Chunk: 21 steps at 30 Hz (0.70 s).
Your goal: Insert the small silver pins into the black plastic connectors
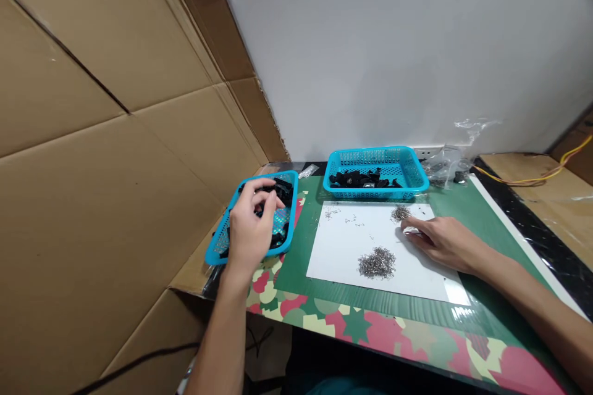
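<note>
My left hand is over the left blue basket, fingers curved and apart, and I see nothing held in it. Black plastic parts lie in that basket, partly hidden by the hand. On the white sheet, my right hand has its fingertips closed together beside a small pile of tiny metal pieces. Whatever those fingertips pinch is too small to make out. A larger pile of similar metal pieces sits nearer on the sheet, with a few loose ones scattered towards its far left.
Behind the sheet stands a second blue basket with black parts inside. Clear plastic bags lie to its right. A cardboard panel rises on the left, and a white wall closes off the back. Yellow wires run at the right.
</note>
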### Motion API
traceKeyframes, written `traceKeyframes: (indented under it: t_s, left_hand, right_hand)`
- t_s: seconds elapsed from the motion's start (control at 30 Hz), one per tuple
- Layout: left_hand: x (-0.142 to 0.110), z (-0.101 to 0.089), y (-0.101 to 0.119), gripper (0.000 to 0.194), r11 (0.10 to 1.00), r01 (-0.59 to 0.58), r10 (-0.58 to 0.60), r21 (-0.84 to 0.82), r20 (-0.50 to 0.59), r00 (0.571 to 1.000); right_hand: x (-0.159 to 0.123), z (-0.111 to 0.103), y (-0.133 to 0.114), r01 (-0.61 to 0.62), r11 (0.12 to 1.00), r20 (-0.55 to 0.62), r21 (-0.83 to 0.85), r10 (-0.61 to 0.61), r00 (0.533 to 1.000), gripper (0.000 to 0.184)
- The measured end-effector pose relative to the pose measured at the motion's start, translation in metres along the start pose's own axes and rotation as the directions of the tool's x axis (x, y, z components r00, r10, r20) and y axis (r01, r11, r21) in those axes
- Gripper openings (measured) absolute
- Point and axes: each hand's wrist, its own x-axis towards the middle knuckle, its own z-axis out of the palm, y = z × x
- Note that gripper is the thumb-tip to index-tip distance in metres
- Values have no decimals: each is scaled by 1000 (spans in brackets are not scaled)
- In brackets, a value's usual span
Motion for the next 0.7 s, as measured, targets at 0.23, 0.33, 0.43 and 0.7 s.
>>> traceKeyframes:
  t_s: [0.23,0.33,0.43,0.7]
  left_hand:
    - [94,11,-55,26,738,-33,-226,674,293,929]
    - [106,25,-70,26,686,-96,-226,722,336,914]
    - [106,36,-80,33,634,-154,-216,758,364,906]
    - [112,44,-95,37,594,-215,-234,775,422,876]
  right_hand:
    - [4,-15,-1,-134,933,72,333,117,991,32]
    - [6,-19,1,-188,846,122,499,146,982,34]
    - [8,-19,2,-225,803,137,552,179,974,33]
    - [9,-22,-1,-162,874,68,458,147,987,24]
